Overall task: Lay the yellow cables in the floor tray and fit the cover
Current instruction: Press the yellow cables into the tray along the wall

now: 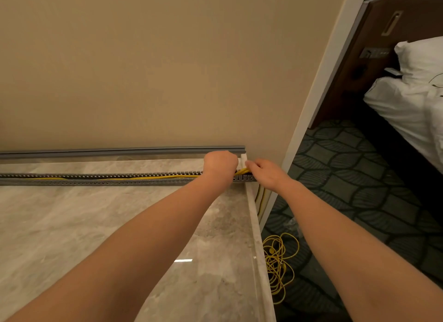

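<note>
A long grey slotted tray [100, 182] lies on the marble floor, parallel to the wall. Yellow cables [143, 177] run inside it. At the tray's right end my left hand [220, 164] is closed over the cables. Just to its right, my right hand [262, 172] grips the same yellow bundle where it leaves the tray. The grey cover [119, 151] lies along the foot of the wall behind the tray, apart from it. A loose coil of yellow cable [278, 264] sits on the carpet below the marble step.
The marble floor [72, 225] ends at a raised stone edge [259, 249] on the right, with dark patterned carpet [347, 189] beyond. A white door frame [311, 105] stands at the wall's corner. A bed with white linen [412, 96] fills the far right.
</note>
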The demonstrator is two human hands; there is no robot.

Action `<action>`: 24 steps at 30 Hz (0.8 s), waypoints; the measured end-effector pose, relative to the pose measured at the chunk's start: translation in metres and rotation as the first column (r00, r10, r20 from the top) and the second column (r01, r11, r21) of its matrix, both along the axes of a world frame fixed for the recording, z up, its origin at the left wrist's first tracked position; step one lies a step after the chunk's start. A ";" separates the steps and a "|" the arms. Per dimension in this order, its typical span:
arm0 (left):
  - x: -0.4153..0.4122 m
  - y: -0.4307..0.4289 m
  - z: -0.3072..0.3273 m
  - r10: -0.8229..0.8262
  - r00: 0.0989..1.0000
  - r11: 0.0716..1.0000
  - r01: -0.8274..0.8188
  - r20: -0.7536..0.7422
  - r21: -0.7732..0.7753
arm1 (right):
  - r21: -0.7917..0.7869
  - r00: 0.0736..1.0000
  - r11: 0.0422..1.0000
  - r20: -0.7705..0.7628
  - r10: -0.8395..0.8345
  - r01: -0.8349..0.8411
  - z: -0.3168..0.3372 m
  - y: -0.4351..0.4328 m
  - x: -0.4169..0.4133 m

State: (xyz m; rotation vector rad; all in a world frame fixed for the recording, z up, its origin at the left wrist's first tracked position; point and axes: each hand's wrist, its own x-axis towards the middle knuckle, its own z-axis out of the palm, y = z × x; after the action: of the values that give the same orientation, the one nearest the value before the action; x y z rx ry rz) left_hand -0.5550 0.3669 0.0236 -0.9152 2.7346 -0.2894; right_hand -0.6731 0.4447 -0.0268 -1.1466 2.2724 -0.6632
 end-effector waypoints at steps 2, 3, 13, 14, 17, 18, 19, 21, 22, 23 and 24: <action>-0.001 0.002 0.000 0.010 1.000 1.000 -0.010 0.002 0.013 | 0.015 0.999 0.999 0.016 0.040 -0.040 0.002 -0.002 -0.004; -0.001 0.002 0.000 0.010 1.000 1.000 -0.010 0.001 0.017 | 0.034 0.998 0.997 0.007 0.065 -0.066 0.002 -0.002 -0.004; -0.003 0.000 -0.001 -0.020 0.999 0.999 0.019 0.040 0.027 | 0.178 0.948 0.979 -0.284 0.143 -0.095 0.000 0.005 -0.012; -0.003 0.000 -0.001 -0.024 0.999 0.999 0.023 0.041 0.029 | 0.171 0.936 0.982 -0.325 0.134 -0.081 0.001 0.006 -0.014; -0.005 0.001 -0.002 -0.019 0.999 1.000 0.018 0.050 0.024 | 0.088 0.945 0.996 -0.326 0.027 0.002 0.003 0.009 -0.015; -0.006 0.002 -0.003 -0.016 0.999 1.000 0.015 0.052 0.025 | 0.052 0.956 0.998 -0.292 -0.018 0.034 0.003 0.011 -0.015; -0.006 0.003 -0.003 -0.011 0.999 1.000 0.010 0.051 0.025 | 0.021 0.966 0.998 -0.253 -0.049 0.056 0.003 0.013 -0.014; -0.007 0.005 -0.004 -0.003 0.999 1.000 0.002 0.048 0.022 | -0.024 0.981 0.997 -0.179 -0.075 0.072 0.001 0.016 -0.011; -0.007 0.005 -0.004 -0.001 0.999 1.000 0.000 0.046 0.018 | -0.049 0.985 0.996 -0.154 -0.082 0.075 -0.001 0.017 -0.009; -0.006 0.006 -0.004 0.003 0.999 1.000 -0.003 0.044 0.014 | -0.077 0.987 0.994 -0.133 -0.086 0.076 -0.002 0.018 -0.008; -0.006 0.006 -0.004 0.003 0.999 1.000 -0.003 0.045 0.011 | -0.102 0.990 0.992 -0.108 -0.089 0.078 -0.002 0.018 -0.007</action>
State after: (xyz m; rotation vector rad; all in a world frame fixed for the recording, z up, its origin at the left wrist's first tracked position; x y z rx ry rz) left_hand -0.5614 0.3729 0.0191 -0.8991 2.6908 -0.2909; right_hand -0.6800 0.4627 -0.0292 -1.1659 2.4172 -0.7682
